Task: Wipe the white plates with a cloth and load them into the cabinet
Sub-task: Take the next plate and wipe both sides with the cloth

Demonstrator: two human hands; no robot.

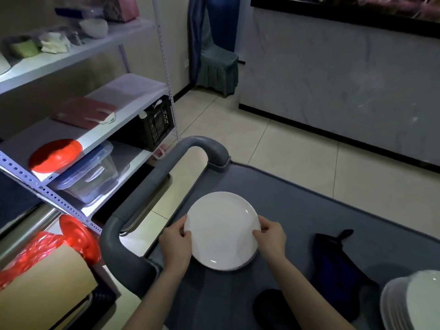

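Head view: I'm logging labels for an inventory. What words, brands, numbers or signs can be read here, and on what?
None can be read.
The white plate, plate stack, grey cart and blue cloth show no print.
The pink box on the top shelf is patterned but too blurred to read.

Grey cart top (309,210) holds a white plate (221,232), blue cloth (333,270) and plate stack (414,303).

A round white plate (221,231) is sitting face up on the grey cart top (309,206). The left hand (176,241) and right hand (271,236) are pinching its opposite edges. A dark blue cloth (333,263) is lying crumpled to its right. A stack of white plates (409,303) is standing beyond that.
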